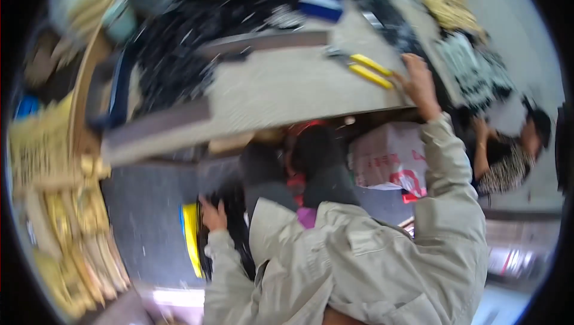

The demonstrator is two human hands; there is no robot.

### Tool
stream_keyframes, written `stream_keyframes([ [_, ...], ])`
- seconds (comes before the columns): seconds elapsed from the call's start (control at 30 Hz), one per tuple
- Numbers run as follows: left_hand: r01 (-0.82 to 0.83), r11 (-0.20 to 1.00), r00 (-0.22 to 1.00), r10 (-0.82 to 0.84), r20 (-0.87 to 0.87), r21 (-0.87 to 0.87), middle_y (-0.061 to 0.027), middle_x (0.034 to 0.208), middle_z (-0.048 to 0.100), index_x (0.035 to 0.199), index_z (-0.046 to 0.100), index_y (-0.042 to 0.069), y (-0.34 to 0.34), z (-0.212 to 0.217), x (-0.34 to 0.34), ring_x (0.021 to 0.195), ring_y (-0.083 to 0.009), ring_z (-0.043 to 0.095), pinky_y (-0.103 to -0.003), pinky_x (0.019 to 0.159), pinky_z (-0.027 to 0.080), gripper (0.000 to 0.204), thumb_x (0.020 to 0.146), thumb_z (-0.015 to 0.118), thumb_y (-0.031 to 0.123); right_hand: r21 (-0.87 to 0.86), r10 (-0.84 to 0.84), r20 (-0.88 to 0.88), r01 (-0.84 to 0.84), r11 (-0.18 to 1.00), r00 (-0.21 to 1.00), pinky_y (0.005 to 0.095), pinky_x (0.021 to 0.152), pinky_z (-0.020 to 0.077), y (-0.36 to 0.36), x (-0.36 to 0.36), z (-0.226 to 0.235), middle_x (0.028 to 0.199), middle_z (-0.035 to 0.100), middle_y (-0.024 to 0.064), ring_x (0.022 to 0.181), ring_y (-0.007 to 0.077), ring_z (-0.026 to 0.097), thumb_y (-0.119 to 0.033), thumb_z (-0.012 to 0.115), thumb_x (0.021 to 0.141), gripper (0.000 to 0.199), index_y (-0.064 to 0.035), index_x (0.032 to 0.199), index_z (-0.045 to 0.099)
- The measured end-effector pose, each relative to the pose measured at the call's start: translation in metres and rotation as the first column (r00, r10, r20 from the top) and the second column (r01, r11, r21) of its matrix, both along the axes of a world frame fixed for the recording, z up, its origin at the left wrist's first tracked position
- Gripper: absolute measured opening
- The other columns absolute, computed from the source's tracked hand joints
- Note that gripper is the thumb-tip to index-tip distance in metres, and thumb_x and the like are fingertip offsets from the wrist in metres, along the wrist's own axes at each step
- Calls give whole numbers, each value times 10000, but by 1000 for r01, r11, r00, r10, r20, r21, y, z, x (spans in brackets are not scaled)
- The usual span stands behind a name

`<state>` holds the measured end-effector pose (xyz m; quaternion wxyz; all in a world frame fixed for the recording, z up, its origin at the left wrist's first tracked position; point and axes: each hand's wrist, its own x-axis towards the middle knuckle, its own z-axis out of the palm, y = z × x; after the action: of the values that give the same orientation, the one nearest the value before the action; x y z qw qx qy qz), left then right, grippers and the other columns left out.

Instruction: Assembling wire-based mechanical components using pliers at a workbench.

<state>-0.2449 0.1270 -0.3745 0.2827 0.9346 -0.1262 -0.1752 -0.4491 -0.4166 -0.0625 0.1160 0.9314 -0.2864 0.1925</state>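
Scissors (371, 71) with yellow handles beside right hand (418, 86), grey felt tabletop (287, 86)

A pale grey work table (281, 86) fills the upper middle, its edge bending with the lens, over a dark grey floor (143, 217). Stacks of tan, yellowish material (66, 217) crowd the left side (all blurred), and a white cardboard box (385, 154) with red print sits under the table.

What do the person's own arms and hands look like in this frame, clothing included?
Both arms wear long sleeves of a light beige-grey jacket, loose and creased, with plain cuffs at the wrists. The left hand and right hand are bare: no gloves. The blur hides any rings or a watch.
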Motion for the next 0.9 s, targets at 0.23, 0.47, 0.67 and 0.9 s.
stream_keyframes([
  [0.23,289,956,898,-287,335,45,-233,1320,369,1359,269,24,-96,56,-14,1224,-362,337,-491,1002,224,702,805,569,335,5,-250,9,250,968,968,379,890,369,-27,-18,-5,1152,470,139,1088,276,455,-319,648,754,564,-16,1190,457],
  [0.47,714,681,685,-633,360,-162,-191,1167,496,1169,511,52,-164,91,-92,1077,-342,455,-483,955,291,445,789,596,267,-96,-338,-93,329,939,937,386,707,443,-54,14,-37,890,543,128,862,281,545,-221,575,792,270,-24,970,533],
  [0.67,820,558,561,-741,370,-126,-138,916,591,935,611,63,-176,80,-92,902,-309,533,-435,867,361,226,802,578,243,-35,-310,-69,308,951,948,399,627,486,-66,21,-21,811,618,166,743,302,622,-136,534,733,137,-25,741,614],
  [0.9,816,569,563,-743,361,-101,-121,867,630,927,629,85,-163,71,-96,828,-297,577,-412,836,384,223,822,565,270,36,-277,-118,283,959,954,399,616,493,-73,18,-15,807,635,155,766,276,633,-112,551,714,107,-70,749,642],
])
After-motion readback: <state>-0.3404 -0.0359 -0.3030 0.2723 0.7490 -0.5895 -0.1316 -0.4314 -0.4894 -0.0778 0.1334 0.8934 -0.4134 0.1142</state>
